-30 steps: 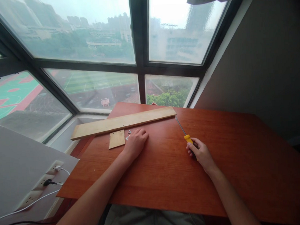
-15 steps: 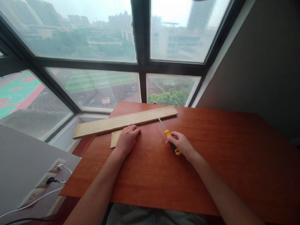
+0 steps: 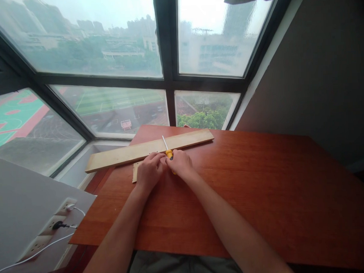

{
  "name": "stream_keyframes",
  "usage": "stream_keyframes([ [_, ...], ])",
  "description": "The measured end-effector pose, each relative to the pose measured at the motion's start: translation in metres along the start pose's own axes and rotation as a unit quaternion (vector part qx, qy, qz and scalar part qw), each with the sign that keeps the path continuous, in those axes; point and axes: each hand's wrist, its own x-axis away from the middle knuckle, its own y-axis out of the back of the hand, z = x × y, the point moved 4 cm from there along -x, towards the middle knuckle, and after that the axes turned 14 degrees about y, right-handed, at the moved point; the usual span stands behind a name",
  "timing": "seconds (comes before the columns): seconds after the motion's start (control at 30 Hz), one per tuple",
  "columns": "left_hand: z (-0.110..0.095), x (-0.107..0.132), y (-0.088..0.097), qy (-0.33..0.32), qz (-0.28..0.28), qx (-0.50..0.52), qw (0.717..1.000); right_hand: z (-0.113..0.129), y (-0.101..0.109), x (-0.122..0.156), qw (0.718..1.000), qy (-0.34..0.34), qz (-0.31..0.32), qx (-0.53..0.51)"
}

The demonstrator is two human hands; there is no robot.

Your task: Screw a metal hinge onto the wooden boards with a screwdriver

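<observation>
A long pale wooden plank lies across the far side of the reddish table. In front of it lies a small wooden piece, mostly covered by my left hand. That hand's fingers are curled down over the spot beside the plank; what they grip is hidden. My right hand is closed round a yellow-handled screwdriver, whose metal shaft points up and away over the plank. Both hands touch each other in front of the plank's middle.
Large windows rise right behind the table's far edge. A dark wall stands on the right. At lower left a grey surface carries a power strip with a white cable and a black plug. The table's left edge drops off near the strip.
My right hand has carried the screwdriver leftward across the table to meet my left hand. My left hand has shifted slightly toward the plank, covering the small screws seen earlier.
</observation>
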Motion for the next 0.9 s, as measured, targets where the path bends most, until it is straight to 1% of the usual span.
stream_keyframes([
  [0.13, 0.005, -0.003, 0.001, 0.036, -0.006, 0.016, 0.999, 0.008, 0.000, -0.002, 0.999, -0.019, -0.006, 0.038],
  [0.33, 0.004, -0.003, -0.002, 0.017, -0.009, 0.067, 0.998, 0.009, 0.008, 0.004, 0.998, 0.006, -0.031, 0.050],
  [0.43, 0.002, -0.004, 0.000, 0.015, -0.015, 0.100, 0.995, 0.000, 0.015, 0.018, 0.998, 0.019, -0.047, 0.043],
  [0.5, -0.003, -0.003, 0.005, 0.008, -0.022, 0.113, 0.993, -0.013, 0.023, 0.032, 0.997, 0.020, -0.063, 0.037],
  [0.6, -0.023, 0.005, 0.011, -0.035, -0.012, 0.107, 0.994, -0.038, 0.037, 0.060, 0.994, -0.004, -0.100, 0.039],
  [0.67, -0.044, 0.017, 0.010, -0.095, 0.032, 0.094, 0.990, -0.053, 0.046, 0.080, 0.991, -0.019, -0.124, 0.040],
  [0.73, -0.067, 0.035, 0.006, -0.154, 0.082, 0.086, 0.981, -0.065, 0.051, 0.098, 0.989, -0.022, -0.144, 0.038],
  [0.83, -0.098, 0.066, -0.007, -0.244, 0.186, 0.067, 0.949, -0.073, 0.049, 0.116, 0.986, -0.007, -0.164, 0.032],
  [0.9, -0.110, 0.081, -0.017, -0.252, 0.236, 0.057, 0.937, -0.073, 0.045, 0.122, 0.986, 0.016, -0.167, 0.026],
])
